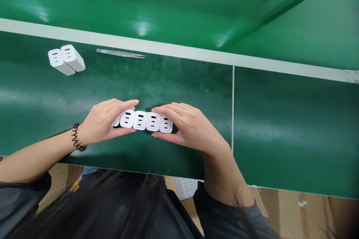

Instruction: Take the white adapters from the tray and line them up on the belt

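Between my two hands is a row of several white USB chargers (140, 120), side by side with their port faces turned up. My left hand (108, 121) grips the left end of the row, thumb on one long side and fingers on the other; it partly covers the leftmost charger. The right end is held by my right hand (182, 125) in the same way. Each visible face has one wide slot and two small ones. Whether the row rests on the green table (179, 82) or is lifted slightly, I cannot tell.
Two more white chargers (67, 59) stand together at the back left. To their right, metal tweezers (120, 53) lie near the white strip (168, 48) along the table's back. A thin pale seam (233, 108) crosses the table at right. Cardboard (297, 209) shows below the front edge.
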Motion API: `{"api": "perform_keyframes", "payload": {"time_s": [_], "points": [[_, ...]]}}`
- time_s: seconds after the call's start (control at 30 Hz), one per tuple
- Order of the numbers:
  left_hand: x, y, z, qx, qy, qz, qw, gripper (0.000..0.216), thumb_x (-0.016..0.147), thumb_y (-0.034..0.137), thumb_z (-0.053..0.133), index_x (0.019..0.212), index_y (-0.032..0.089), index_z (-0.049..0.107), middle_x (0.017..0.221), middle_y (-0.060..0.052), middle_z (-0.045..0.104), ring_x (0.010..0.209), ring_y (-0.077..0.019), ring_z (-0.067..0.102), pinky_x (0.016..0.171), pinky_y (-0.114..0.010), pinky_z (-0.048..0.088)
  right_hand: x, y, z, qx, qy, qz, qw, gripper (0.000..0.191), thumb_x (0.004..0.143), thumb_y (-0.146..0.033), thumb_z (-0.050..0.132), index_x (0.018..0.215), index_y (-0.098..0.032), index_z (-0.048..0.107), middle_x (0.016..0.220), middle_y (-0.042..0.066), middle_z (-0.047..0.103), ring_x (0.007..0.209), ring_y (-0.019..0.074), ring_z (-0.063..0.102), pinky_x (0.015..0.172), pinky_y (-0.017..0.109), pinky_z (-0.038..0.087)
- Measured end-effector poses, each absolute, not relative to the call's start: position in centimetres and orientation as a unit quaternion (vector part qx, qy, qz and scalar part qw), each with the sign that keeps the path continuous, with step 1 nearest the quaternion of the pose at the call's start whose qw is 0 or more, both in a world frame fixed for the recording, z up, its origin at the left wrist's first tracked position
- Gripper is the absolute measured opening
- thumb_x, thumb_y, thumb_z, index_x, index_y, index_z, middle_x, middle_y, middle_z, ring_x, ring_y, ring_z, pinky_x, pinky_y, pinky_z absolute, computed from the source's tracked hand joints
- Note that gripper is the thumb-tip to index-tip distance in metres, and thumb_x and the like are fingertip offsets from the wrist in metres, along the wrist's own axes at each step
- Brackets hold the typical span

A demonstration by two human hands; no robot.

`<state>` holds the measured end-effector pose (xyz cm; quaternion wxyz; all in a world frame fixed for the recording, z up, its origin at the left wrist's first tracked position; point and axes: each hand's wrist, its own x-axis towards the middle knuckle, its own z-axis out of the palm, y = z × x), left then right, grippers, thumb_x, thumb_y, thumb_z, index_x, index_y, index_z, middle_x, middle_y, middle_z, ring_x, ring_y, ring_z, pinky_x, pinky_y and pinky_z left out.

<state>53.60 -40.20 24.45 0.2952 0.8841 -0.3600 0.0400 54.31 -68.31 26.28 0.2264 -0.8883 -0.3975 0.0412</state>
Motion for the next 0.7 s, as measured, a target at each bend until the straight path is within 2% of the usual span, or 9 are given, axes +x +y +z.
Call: {"api": "perform_keyframes", "payload": {"time_s": [0.43,0.6,0.7], "points": [[53.8,-40.3,24.6,0.881,-0.370,0.048,0.290,0.059,0.092,0.049,0.065,0.138,0.020,0.044,0.110,-0.007,0.072,0.087,-0.0184,0.068,0.073,-0.028,0.051,54.6,-69.0,26.8,-0.885,-0.403,0.055,0.228,0.049,0.089,-0.051,0.066,0.124,-0.018,0.054,0.110,0.012,0.073,0.091,0.0259,0.069,0.074,0.037,0.052],[53.7,-40.3,24.4,0.881,-0.370,0.049,0.291,0.059,0.091,0.050,0.065,0.139,0.021,0.044,0.108,-0.007,0.073,0.085,-0.0188,0.068,0.071,-0.029,0.051,54.9,-70.1,27.3,-0.884,-0.375,0.116,0.256,0.037,0.089,-0.043,0.066,0.117,-0.021,0.058,0.108,0.008,0.073,0.092,0.0242,0.070,0.078,0.037,0.054],[53.7,-40.3,24.7,0.875,-0.363,0.031,0.318,0.065,0.089,0.050,0.068,0.142,0.022,0.041,0.114,-0.008,0.071,0.093,-0.0203,0.069,0.078,-0.030,0.054,55.3,-70.7,27.2,-0.891,-0.334,0.086,0.296,0.033,0.090,-0.038,0.065,0.118,-0.022,0.058,0.111,0.007,0.072,0.097,0.0239,0.070,0.084,0.037,0.055]]}}
